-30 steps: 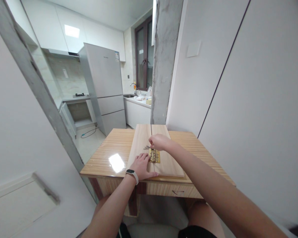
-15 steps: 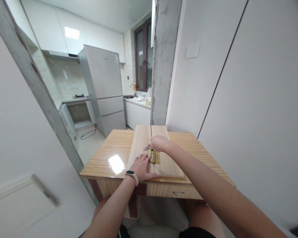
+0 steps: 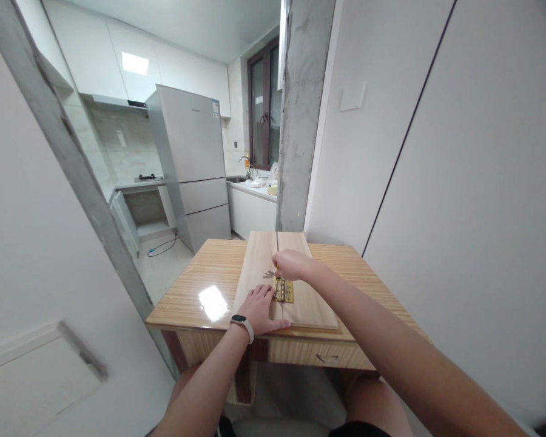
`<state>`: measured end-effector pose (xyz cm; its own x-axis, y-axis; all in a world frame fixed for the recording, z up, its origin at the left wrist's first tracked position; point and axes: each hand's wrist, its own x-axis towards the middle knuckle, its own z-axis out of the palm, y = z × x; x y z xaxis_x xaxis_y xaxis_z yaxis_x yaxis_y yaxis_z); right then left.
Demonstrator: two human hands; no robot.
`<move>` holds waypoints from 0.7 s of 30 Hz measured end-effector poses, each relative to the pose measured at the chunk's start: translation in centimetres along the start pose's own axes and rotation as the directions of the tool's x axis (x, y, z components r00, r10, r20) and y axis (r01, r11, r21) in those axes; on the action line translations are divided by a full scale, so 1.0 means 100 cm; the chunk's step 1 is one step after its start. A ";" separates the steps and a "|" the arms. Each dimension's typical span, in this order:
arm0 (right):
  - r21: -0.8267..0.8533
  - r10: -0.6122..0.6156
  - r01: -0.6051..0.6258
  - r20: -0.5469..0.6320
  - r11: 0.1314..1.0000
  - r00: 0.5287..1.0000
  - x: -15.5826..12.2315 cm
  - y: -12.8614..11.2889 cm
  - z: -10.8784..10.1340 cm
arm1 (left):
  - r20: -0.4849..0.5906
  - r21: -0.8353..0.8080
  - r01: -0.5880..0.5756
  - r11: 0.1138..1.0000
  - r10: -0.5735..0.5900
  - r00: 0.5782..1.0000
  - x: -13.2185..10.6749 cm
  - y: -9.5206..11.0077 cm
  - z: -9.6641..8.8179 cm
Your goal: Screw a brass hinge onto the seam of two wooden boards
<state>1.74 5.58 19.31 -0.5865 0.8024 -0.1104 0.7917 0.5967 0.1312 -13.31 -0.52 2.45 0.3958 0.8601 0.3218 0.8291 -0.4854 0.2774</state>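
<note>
Two pale wooden boards (image 3: 307, 306) lie side by side on the table, a narrow gap between them. Across that gap sits a brass-coloured hinge (image 3: 289, 291). Several dark screws (image 3: 269, 275) lie loose beside it on the left board. My left hand (image 3: 260, 309), with a watch on its wrist, rests flat with fingers apart on the boards, its fingertips by the hinge's left edge. Over the hinge's far end my right hand (image 3: 293, 265) is closed around what looks like a screwdriver (image 3: 277, 266); only a yellow bit shows, the rest hidden by the fist.
The striped wooden table (image 3: 200, 270) has a drawer with a handle (image 3: 326, 358) on my side. White wall panels (image 3: 459, 182) stand close on the right. Beyond an unfinished grey pillar (image 3: 300, 133) are a fridge (image 3: 191, 139) and a sink counter (image 3: 252, 203).
My right fist has turned slightly over the hinge, and the yellow bit now shows by its thumb side. The left hand stays in place on the boards.
</note>
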 end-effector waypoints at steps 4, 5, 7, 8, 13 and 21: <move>-0.005 0.071 -0.071 -0.008 0.997 0.997 0.001 -0.003 0.002 | -0.004 0.003 -0.001 1.000 0.001 1.000 0.000 0.000 0.000; -0.009 0.084 -0.084 -0.009 0.996 0.996 0.002 -0.004 0.002 | 0.001 0.005 0.003 1.000 -0.003 1.000 0.000 0.000 0.000; -0.015 0.108 -0.108 0.000 0.994 0.994 0.002 -0.006 0.002 | 0.011 0.006 0.011 1.000 -0.011 1.000 0.000 0.000 0.000; -0.018 0.118 -0.118 0.006 0.993 0.993 0.002 -0.007 0.002 | 0.015 0.005 0.013 1.000 -0.013 1.000 0.000 0.000 0.000; -0.036 0.087 -0.087 0.006 0.996 0.996 -0.001 -0.009 -0.002 | 0.006 0.002 0.000 1.000 0.000 1.000 0.000 0.000 0.000; -0.004 -0.023 0.023 0.033 1.000 0.999 -0.001 -0.002 0.000 | 0.021 -0.005 0.019 1.000 -0.018 1.000 0.000 0.002 -0.002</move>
<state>1.64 5.40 19.29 -0.5984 0.7878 -0.1459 0.7773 0.6150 0.1322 -13.17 -0.65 2.73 0.3886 0.8720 0.2978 0.8345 -0.4701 0.2874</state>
